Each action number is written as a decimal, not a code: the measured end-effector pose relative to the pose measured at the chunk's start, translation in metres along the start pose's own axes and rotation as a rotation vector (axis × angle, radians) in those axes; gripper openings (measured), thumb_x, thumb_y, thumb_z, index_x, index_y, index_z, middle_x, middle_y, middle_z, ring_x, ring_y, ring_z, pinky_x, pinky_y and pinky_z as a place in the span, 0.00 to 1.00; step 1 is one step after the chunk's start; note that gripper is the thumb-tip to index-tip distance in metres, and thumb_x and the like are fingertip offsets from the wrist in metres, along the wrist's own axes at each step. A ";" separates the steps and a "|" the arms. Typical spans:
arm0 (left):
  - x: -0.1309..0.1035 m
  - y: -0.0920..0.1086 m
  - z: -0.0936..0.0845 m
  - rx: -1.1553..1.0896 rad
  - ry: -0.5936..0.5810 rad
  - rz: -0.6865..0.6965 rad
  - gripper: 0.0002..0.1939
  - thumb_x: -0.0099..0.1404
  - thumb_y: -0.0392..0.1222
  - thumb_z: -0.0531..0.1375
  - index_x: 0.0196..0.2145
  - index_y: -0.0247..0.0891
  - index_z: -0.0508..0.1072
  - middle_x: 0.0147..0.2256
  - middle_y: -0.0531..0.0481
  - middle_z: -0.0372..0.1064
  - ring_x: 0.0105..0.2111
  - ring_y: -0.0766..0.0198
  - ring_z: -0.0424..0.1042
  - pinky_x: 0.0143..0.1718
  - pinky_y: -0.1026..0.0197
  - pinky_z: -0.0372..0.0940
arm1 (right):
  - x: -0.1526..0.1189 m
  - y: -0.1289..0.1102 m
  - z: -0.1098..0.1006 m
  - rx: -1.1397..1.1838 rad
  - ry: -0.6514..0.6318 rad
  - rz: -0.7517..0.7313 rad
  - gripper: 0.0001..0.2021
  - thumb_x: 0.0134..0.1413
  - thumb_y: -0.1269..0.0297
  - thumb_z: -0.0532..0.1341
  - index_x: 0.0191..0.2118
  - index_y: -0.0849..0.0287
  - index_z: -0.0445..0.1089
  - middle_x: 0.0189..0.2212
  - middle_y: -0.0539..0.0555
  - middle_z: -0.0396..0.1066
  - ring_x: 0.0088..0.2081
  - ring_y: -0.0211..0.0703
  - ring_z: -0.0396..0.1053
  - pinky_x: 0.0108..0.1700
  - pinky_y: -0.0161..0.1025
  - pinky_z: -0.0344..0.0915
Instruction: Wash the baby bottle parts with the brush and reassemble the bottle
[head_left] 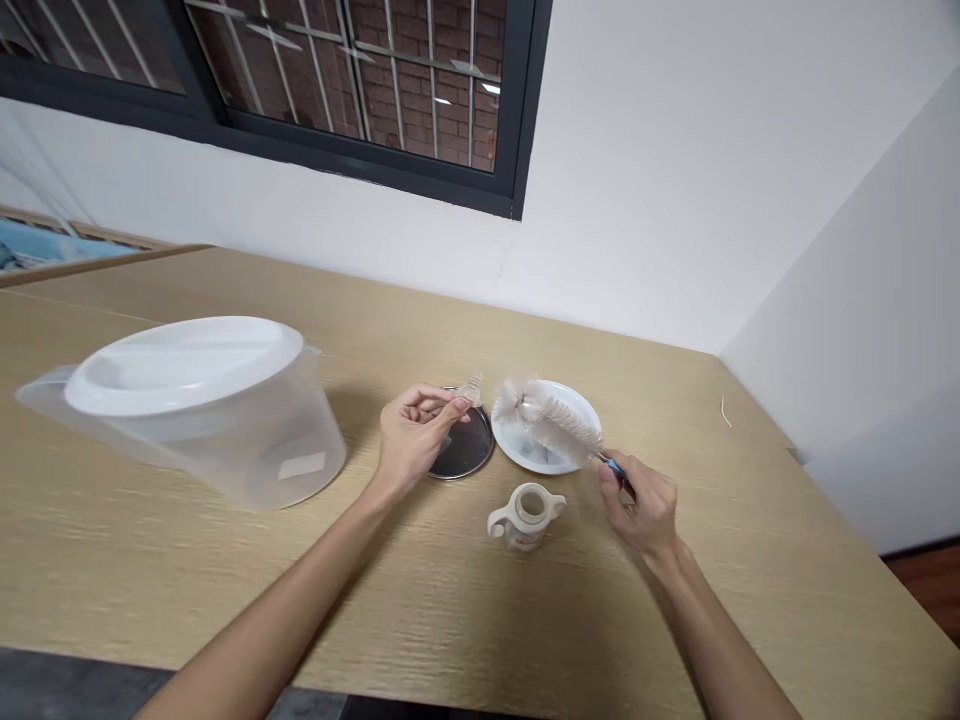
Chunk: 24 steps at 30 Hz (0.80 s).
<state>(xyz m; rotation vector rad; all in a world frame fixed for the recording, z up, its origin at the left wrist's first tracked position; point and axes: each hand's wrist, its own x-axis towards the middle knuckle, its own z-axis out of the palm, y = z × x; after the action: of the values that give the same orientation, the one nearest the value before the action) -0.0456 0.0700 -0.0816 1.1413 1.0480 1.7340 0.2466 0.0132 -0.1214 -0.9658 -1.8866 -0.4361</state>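
My left hand (416,430) is closed, pinching a small clear ridged piece (472,390) that looks like a bottle nipple. In my right hand (641,505) is the blue handle of a bottle brush (559,425). The brush's pale, bushy bristles point left, over a white plate (525,458), toward the clear piece but apart from it. Below them a small cream two-handled bottle (527,520) stands upright on the table, its round mouth uncovered. Partly behind my left hand lies a dark round tray (465,455) with a shiny rim.
A large translucent pitcher (247,455) with a white lid (187,365) stands at the left of the wooden table (420,620). A thin pale strip (725,411) lies at the right. Behind the table are a white wall (637,200) and a barred window (360,80).
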 end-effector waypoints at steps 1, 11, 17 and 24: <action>0.001 -0.001 -0.001 -0.007 0.007 0.008 0.23 0.43 0.52 0.77 0.26 0.36 0.72 0.23 0.50 0.76 0.22 0.66 0.74 0.25 0.67 0.67 | 0.000 -0.001 0.000 -0.001 -0.003 -0.001 0.09 0.61 0.73 0.60 0.47 0.64 0.71 0.29 0.53 0.76 0.21 0.30 0.64 0.27 0.30 0.62; 0.008 -0.010 -0.006 0.008 0.049 0.080 0.18 0.47 0.47 0.75 0.28 0.36 0.73 0.24 0.50 0.76 0.20 0.68 0.72 0.23 0.68 0.65 | 0.003 -0.001 -0.003 -0.025 0.043 0.005 0.07 0.60 0.72 0.60 0.45 0.63 0.72 0.26 0.51 0.74 0.21 0.31 0.65 0.27 0.31 0.61; 0.006 -0.007 -0.005 0.023 0.066 0.081 0.16 0.47 0.45 0.75 0.28 0.36 0.74 0.23 0.51 0.76 0.20 0.69 0.71 0.23 0.69 0.66 | 0.003 0.001 -0.003 -0.023 0.046 0.003 0.08 0.59 0.74 0.61 0.44 0.63 0.72 0.28 0.52 0.75 0.22 0.30 0.65 0.28 0.31 0.62; 0.004 -0.006 -0.004 0.093 0.089 0.087 0.15 0.47 0.46 0.74 0.28 0.35 0.76 0.23 0.50 0.75 0.22 0.67 0.73 0.25 0.67 0.69 | 0.001 0.000 -0.002 -0.028 0.006 0.000 0.08 0.60 0.73 0.61 0.45 0.64 0.73 0.24 0.49 0.72 0.21 0.30 0.62 0.27 0.31 0.60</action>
<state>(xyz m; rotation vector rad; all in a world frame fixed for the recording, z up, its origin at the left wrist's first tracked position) -0.0500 0.0750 -0.0869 1.1926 1.1592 1.8355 0.2471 0.0125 -0.1197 -0.9820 -1.8796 -0.4657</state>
